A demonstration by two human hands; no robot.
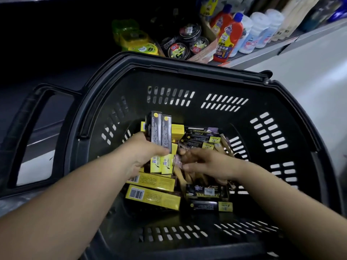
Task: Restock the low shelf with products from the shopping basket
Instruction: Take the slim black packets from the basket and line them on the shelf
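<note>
Dim shop aisle with a pale floor: along 12 to 2 o'clock of our view runs the low shelf (253,60), carrying round tins (177,49) and red bottles (226,42). Just below it, filling the middle, sits our black shopping basket (187,69). At its bottom lies a heap of loose boxes (155,197), black and yellow, most of them flat with long axes running roughly 9 to 3 o'clock.

Our left hand (144,152) grips two slim boxes (161,130) side by side, thumb across their fronts. They stand on end above the heap, long axes pointing to 12 o'clock, straight at the shelf, yellow ends down by the palm. Our right hand (206,164) reaches in at 3 o'clock of the left, fingers loosely bent over the heap. Blur hides whether it pinches anything, so we cannot tell.

We judge the left hand the one ready to shelve. The shelf lies at 12 o'clock from it, beyond the basket's far rim, and the pair points that way, so clearing that rim is what the move turns on.
</note>
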